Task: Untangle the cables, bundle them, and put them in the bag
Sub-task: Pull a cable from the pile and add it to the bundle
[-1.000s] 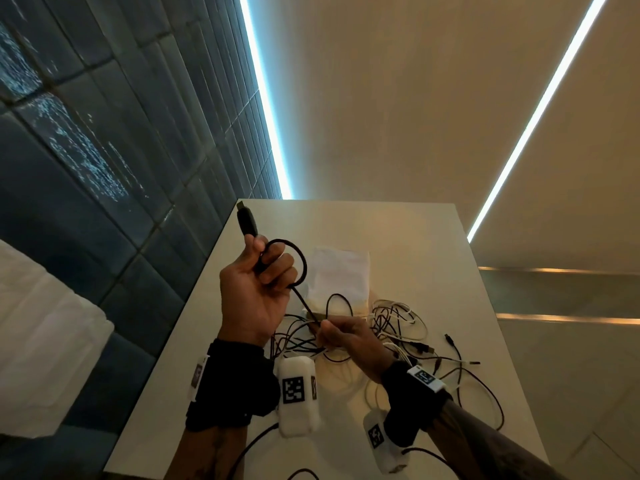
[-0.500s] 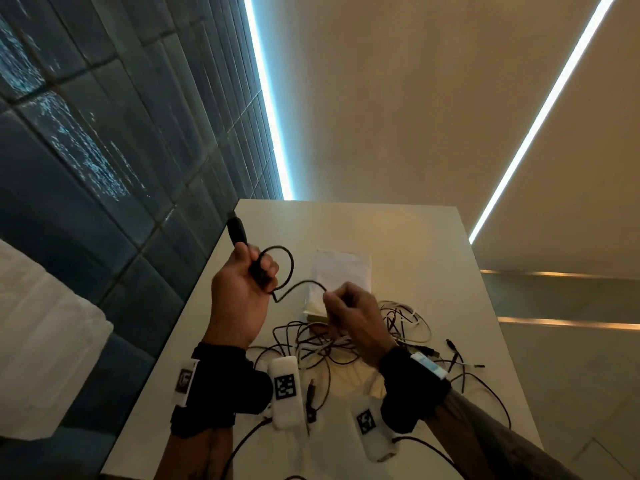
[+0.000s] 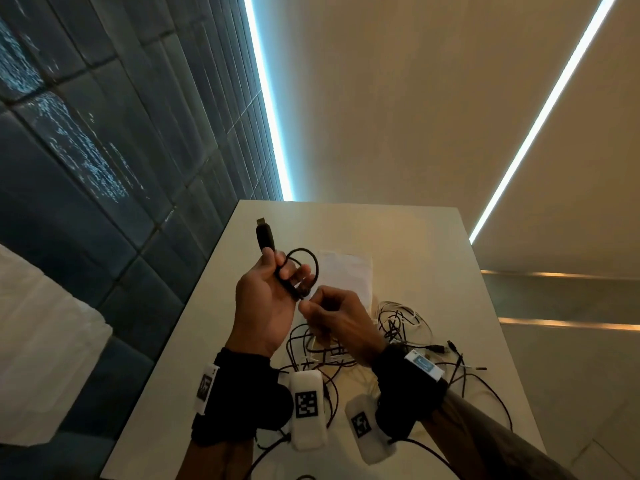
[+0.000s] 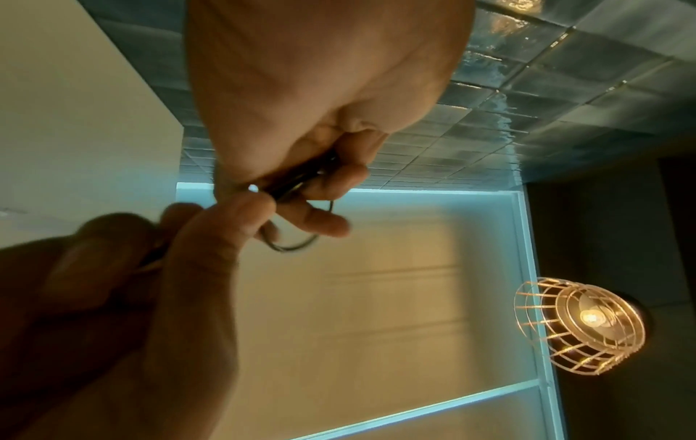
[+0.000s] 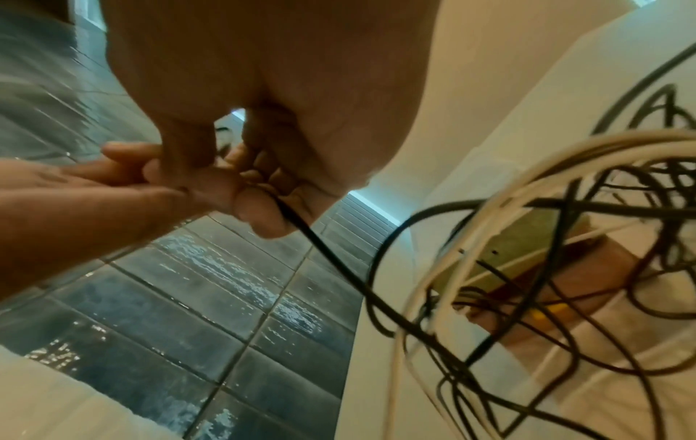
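My left hand (image 3: pixel 277 289) is raised over the table and grips a black cable (image 3: pixel 304 265) coiled into small loops, its USB plug (image 3: pixel 265 235) sticking up past the thumb. My right hand (image 3: pixel 325 313) sits just right of it and pinches the same black cable (image 5: pixel 309 235) where it leaves the coil. In the left wrist view the loop (image 4: pixel 297 244) hangs below the left fingers (image 4: pixel 320 220). A tangle of black and white cables (image 3: pixel 398 327) lies on the table under and right of my hands. The bag (image 3: pixel 346 275), pale and flat, lies beyond my hands.
The white table (image 3: pixel 398 233) runs away from me with a dark tiled wall (image 3: pixel 121 168) along its left edge. Loose cable ends and plugs (image 3: pixel 450 351) trail toward the table's right edge. A wire-cage lamp (image 4: pixel 580 324) hangs overhead.
My right hand has come up from the tangle to the left hand, bringing the black cable round. The coil in my left hand has gained a loop, and the left hand rose slightly.
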`<state>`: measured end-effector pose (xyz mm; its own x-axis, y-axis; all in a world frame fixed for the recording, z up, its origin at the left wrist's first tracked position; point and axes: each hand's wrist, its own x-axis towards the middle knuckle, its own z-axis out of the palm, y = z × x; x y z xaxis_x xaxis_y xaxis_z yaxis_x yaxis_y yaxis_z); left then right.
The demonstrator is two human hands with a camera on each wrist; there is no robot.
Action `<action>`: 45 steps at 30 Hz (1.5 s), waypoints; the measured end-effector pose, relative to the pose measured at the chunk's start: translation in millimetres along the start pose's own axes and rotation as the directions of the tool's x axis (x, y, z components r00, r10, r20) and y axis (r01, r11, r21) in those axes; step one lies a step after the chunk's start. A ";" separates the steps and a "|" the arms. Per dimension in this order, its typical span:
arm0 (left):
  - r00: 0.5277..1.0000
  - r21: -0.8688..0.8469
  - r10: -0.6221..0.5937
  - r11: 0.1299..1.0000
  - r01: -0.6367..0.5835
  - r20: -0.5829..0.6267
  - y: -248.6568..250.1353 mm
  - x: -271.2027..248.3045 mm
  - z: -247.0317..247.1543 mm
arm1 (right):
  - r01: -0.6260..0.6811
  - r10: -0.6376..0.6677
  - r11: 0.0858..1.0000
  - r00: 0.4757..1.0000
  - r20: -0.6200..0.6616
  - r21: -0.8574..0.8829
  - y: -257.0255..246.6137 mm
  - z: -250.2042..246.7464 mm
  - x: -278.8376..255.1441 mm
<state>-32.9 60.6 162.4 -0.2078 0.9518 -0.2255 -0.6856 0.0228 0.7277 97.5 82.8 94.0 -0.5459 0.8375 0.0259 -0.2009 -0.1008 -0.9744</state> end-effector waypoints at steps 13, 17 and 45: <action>0.975 -0.093 0.148 0.987 -0.134 0.163 24.9 12.1 -1.7 | -0.061 0.071 0.979 0.996 0.046 -0.196 54.4 -10.9 -5.8; 0.965 -0.034 0.230 0.973 -0.228 0.128 31.7 10.7 -3.9 | -0.077 0.092 0.971 0.994 0.055 -0.226 71.2 -15.3 -4.2; 0.998 0.286 -0.056 0.957 0.057 -0.011 -9.4 -4.7 4.6 | -0.005 0.011 0.956 1.000 0.019 -0.293 -0.7 -25.8 -35.2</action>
<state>-22.2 57.3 159.6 -0.1769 0.9456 -0.2730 -0.4681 0.1632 0.8685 137.8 67.3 88.0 -0.5632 0.8261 0.0194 0.0492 0.0570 -0.9972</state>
